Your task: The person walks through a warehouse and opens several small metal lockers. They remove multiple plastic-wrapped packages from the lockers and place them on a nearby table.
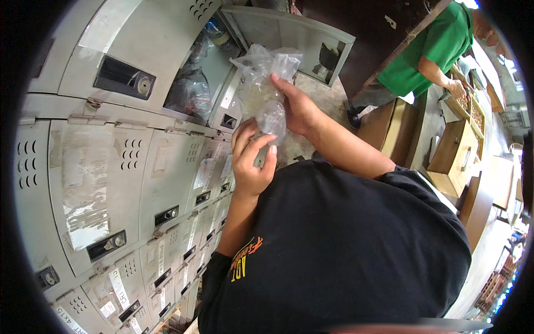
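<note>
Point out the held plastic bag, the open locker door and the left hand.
Plastic bag (258,91): head view, middle of its crumpled clear film.
Open locker door (295,35): head view, its inner face.
Left hand (251,167): head view, middle of the hand, above the wrist.

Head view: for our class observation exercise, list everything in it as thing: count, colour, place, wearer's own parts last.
Clear plastic bag: at least one, transparent, between the hands
Lockers: many, grey, left
Labels: several, white, on lockers
Open locker door: one, grey, top centre
Bagged items: several, clear wrapping, inside open locker
Dark panel: one, dark brown, upper right
Co-worker: one, green shirt, upper right
Wooden drawers: several, light brown, right
Far-right clutter: too small to tell
Black top: one, on wearer
Left hand: one, bare, at bag's lower part
Right hand: one, bare, gripping bag
</note>
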Demonstrator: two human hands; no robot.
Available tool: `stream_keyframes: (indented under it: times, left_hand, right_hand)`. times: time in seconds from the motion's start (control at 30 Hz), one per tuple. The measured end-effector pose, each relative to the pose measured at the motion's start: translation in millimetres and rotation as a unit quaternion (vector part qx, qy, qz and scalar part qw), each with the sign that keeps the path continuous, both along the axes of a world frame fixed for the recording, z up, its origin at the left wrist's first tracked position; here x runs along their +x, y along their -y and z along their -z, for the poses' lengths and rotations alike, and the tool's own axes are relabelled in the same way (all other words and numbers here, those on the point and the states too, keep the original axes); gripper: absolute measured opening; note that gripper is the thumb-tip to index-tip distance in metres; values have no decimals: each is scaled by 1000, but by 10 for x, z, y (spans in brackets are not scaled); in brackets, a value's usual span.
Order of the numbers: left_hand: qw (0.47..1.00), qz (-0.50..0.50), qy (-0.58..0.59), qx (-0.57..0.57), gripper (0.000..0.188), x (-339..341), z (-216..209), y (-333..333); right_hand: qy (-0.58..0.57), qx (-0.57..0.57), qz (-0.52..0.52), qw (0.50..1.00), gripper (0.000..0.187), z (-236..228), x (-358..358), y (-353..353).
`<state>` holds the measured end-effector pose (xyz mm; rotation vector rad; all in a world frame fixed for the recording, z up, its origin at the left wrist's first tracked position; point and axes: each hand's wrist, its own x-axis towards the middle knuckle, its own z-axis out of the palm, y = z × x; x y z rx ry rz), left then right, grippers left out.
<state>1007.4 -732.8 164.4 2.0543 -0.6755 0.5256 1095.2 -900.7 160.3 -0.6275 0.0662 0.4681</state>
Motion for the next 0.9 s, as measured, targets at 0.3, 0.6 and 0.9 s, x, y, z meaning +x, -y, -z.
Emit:
stream_keyframes:
  times: [0.3, 0.6, 0.9]
  left_hand:
    - [967, -130, -90, -199, 25, -171, -38, -214]
    - [958, -134, -238, -82, 42, -64, 334, -323]
    - [806, 187, -532, 181, 45, 10, 634, 65]
  right_hand:
    - [-35, 211, -58, 975, 52, 114, -114, -204]
    - [4, -202, -95, 975, 78, 50, -337, -168]
    - [0, -368, 46, 929, 48, 1277, -1355, 1099]
